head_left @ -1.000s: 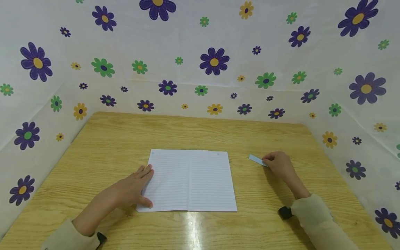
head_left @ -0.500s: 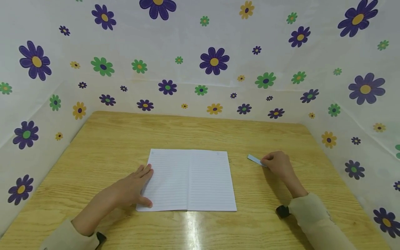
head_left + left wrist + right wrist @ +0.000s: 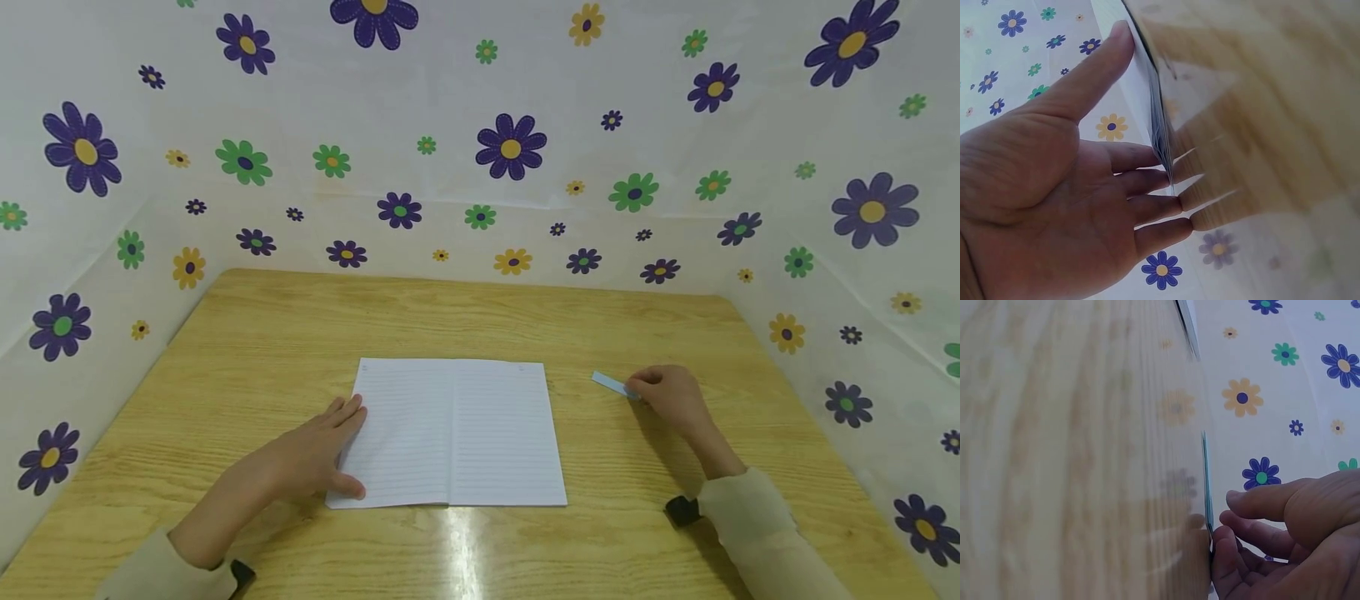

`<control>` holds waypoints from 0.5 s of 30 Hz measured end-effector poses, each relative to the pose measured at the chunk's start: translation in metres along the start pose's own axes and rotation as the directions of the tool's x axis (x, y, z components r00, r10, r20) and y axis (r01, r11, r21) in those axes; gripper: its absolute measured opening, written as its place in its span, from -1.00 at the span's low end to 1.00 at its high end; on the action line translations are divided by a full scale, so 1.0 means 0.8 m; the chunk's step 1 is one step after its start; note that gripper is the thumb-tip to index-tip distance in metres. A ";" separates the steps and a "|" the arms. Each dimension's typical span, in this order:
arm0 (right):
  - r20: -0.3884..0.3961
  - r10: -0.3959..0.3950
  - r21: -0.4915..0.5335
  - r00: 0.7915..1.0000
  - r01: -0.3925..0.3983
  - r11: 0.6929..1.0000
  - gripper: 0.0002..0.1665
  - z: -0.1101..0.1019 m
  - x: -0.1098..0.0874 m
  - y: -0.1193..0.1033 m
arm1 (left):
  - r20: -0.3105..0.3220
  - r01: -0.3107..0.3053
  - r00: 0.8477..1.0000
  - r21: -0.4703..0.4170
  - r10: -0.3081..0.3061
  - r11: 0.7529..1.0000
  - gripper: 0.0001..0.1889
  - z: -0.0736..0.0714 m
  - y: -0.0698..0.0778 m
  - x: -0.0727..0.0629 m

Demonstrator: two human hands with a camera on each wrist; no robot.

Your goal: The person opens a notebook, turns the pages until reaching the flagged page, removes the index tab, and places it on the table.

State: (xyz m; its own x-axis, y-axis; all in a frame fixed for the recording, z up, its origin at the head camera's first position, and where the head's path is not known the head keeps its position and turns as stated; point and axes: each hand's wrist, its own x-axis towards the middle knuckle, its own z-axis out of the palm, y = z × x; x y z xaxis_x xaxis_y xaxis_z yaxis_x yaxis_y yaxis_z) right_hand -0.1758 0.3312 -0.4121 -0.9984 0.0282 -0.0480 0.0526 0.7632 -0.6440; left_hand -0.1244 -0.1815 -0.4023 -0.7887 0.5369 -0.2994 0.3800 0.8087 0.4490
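An open notebook with lined white pages lies flat on the wooden table. My left hand rests on its left edge, fingers stretched over the page and thumb near the lower corner. In the left wrist view, the straight fingers reach to the page edges at the notebook's side. To the right of the notebook lies a narrow light blue strip, seen edge-on in the right wrist view. My right hand holds its right end with curled fingers and thumb; the exact contact is partly hidden.
The wooden table is bordered at the back and both sides by a white flowered sheet. Each sleeve cuff carries a dark wrist device, with one by the right wrist. Bare wood separates the notebook from the strip.
The view shifts very slightly. Both hands, the notebook and the light blue strip keep nearly the same places.
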 end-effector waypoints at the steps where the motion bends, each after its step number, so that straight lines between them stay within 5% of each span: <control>1: 0.003 0.002 0.012 1.000 -0.002 1.000 -0.65 -0.001 0.000 0.001 | 0.001 0.002 1.000 -0.003 -0.002 1.000 0.17 0.000 0.000 0.000; 15: 0.040 0.062 0.170 0.997 -0.068 0.983 -0.46 -0.008 -0.009 0.003 | -0.090 0.038 0.995 -0.053 -0.042 0.998 -0.07 -0.001 -0.007 0.005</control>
